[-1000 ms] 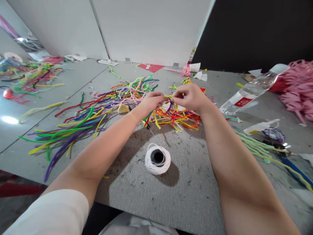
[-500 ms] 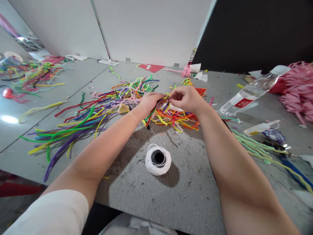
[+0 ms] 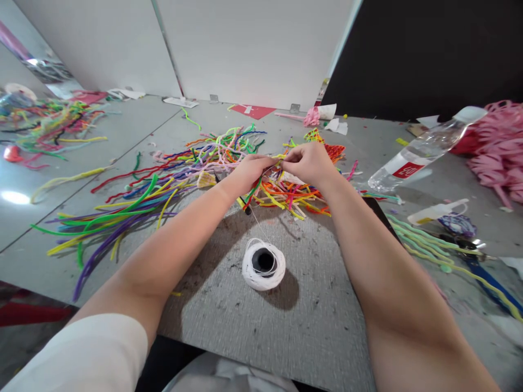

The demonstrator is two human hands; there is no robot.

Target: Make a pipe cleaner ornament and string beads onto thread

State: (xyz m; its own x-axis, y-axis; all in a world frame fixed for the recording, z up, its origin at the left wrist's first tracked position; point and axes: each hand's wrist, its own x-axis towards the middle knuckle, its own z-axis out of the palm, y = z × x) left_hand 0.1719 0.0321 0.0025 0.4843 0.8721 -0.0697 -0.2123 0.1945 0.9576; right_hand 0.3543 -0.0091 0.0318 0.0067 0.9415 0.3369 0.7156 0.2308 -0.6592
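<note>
Your right hand [image 3: 307, 163] has edged in toward your left hand [image 3: 255, 167]; both look pinched closed on a thin yellow fuzzy stem [image 3: 279, 157], probably steadying it, at twelve o'clock from the round white thread spool [image 3: 249, 272], likely parked close for easy feeding.

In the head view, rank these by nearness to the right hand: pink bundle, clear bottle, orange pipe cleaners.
Nearest to the right hand first:
1. Orange pipe cleaners: just below it in the picture.
2. Clear bottle: off to its right.
3. Pink bundle: farthest right.
</note>
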